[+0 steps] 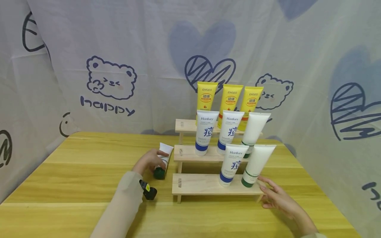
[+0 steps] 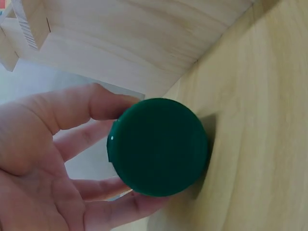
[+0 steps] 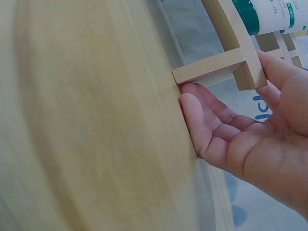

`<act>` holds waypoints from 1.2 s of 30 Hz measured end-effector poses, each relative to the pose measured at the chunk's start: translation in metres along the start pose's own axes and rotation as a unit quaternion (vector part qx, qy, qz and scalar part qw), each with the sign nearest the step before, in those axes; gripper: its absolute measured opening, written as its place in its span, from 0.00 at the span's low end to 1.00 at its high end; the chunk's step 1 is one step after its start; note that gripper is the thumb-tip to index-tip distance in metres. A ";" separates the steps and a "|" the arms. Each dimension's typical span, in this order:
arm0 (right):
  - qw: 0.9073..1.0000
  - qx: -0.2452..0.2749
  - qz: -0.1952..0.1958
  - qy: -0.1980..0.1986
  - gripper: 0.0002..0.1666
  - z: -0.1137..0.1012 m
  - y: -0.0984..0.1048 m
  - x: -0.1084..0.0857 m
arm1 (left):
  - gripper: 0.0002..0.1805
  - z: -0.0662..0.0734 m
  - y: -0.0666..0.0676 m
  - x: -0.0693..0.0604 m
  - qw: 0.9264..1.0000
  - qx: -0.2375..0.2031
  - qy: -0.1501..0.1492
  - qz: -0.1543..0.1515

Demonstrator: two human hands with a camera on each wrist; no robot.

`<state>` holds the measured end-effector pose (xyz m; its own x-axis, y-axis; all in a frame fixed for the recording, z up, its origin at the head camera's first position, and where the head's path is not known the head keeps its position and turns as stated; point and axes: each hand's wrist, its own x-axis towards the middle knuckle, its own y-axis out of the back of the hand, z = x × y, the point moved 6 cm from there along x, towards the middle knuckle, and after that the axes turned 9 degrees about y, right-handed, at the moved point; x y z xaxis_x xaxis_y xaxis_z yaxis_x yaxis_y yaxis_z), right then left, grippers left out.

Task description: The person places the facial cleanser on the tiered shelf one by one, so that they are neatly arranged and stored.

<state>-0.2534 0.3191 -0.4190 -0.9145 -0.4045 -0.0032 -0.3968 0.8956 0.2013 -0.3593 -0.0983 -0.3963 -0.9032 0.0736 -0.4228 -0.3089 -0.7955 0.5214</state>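
Observation:
Left of the wooden display rack (image 1: 196,185), my left hand (image 1: 152,161) holds a white squeeze tube (image 1: 166,148) with a green cap (image 2: 159,147). Thumb and fingers are around its sides, and the cap points toward me. The tube is low over the table; whether it touches the wood I cannot tell. My right hand (image 1: 279,200) is at the right end of the lowest shelf. In the right wrist view its fingers (image 3: 195,113) touch the rack's leg (image 3: 209,67), and part of the hand is hidden behind the shelf end.
On the top shelf stand three yellow tubes (image 1: 206,96). The middle shelf bears two blue-banded white tubes (image 1: 205,132) and a green-capped white one (image 1: 256,127). Below stand one blue-banded tube (image 1: 233,163) and one green-capped tube (image 1: 258,163). A patterned curtain (image 1: 154,66) hangs behind the table (image 1: 59,185).

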 end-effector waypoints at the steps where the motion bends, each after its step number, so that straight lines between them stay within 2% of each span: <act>1: 1.000 -0.001 0.001 0.000 0.18 0.000 0.000 0.000 | 0.30 0.000 0.000 0.000 1.000 0.000 0.000 0.001; 5: 1.000 -0.003 0.005 -0.001 0.17 0.000 0.000 0.000 | 0.31 0.000 0.003 -0.002 1.000 -0.015 -0.011 0.011; 8: 1.000 -0.004 0.004 0.000 0.17 0.000 0.000 0.000 | 0.32 -0.001 0.005 -0.003 0.999 -0.028 -0.033 0.023; 10: 1.000 -0.004 0.002 0.000 0.17 0.000 0.000 0.000 | 0.34 -0.002 0.006 -0.005 0.997 -0.054 -0.051 0.022; 16: 1.000 0.000 -0.002 0.001 0.17 -0.001 0.000 -0.001 | 0.39 -0.003 0.008 -0.011 0.982 -0.153 -0.108 -0.009; 21: 1.000 0.000 -0.001 0.001 0.18 -0.001 0.000 -0.001 | 0.40 -0.002 0.008 -0.017 0.974 -0.187 -0.122 -0.024; 25: 1.000 -0.001 0.002 0.000 0.17 -0.001 -0.001 -0.001 | 0.40 0.001 0.010 -0.023 0.970 -0.201 -0.137 -0.012; 31: 1.000 0.002 0.001 0.000 0.17 0.000 -0.001 -0.001 | 0.40 0.005 0.014 -0.035 0.963 -0.211 -0.163 0.025; 36: 1.000 0.003 -0.003 0.004 0.18 -0.001 -0.001 -0.001 | 0.39 0.008 0.015 -0.045 0.956 -0.233 -0.176 0.029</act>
<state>-0.2523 0.3186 -0.4181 -0.9116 -0.4110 0.0038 -0.4025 0.8945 0.1948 -0.3256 -0.1091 -0.3635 -0.9844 0.1539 -0.0851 -0.1631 -0.9800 0.1142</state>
